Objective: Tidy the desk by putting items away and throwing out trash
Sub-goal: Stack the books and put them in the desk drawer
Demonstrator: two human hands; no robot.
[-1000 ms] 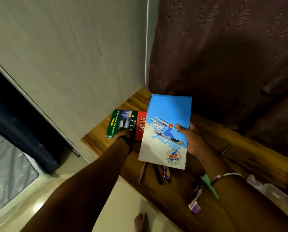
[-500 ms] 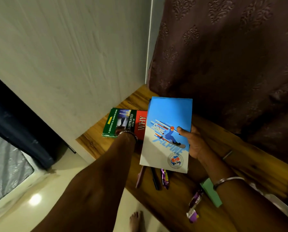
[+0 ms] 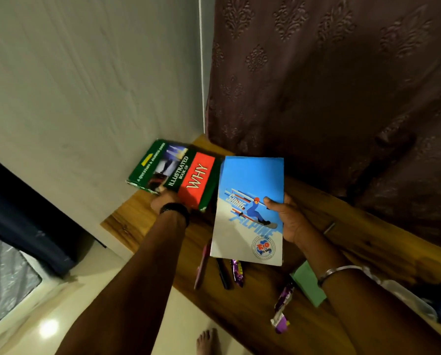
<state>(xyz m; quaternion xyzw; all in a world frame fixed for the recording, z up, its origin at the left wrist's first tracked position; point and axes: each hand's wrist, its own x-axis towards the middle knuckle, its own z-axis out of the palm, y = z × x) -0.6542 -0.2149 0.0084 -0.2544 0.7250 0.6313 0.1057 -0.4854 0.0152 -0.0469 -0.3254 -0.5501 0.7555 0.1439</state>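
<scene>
My left hand [image 3: 164, 202] grips the near edge of a green book [image 3: 178, 172] titled "Illustrated Book of WHY". The book is tilted up off the wooden desk [image 3: 347, 226], close to the wall corner, and it hides most of my fingers. With my right hand [image 3: 289, 220] I hold a blue notebook [image 3: 250, 208] with a snowboarder on its cover, thumb on the front, above the desk. Below the notebook lie a pink pen [image 3: 201, 265], a black pen [image 3: 223, 274] and a purple candy wrapper [image 3: 237, 272].
A second purple wrapper [image 3: 282, 308], a green pad [image 3: 309, 285] and clear plastic [image 3: 406, 298] lie on the desk under my right forearm. A brown curtain [image 3: 329, 85] hangs behind the desk and a pale wall [image 3: 86, 85] stands at left. My bare foot [image 3: 209, 342] is on the floor.
My left hand has lifted the green book off the desk, up and toward the wall corner. The blue notebook in my right hand has hardly moved.
</scene>
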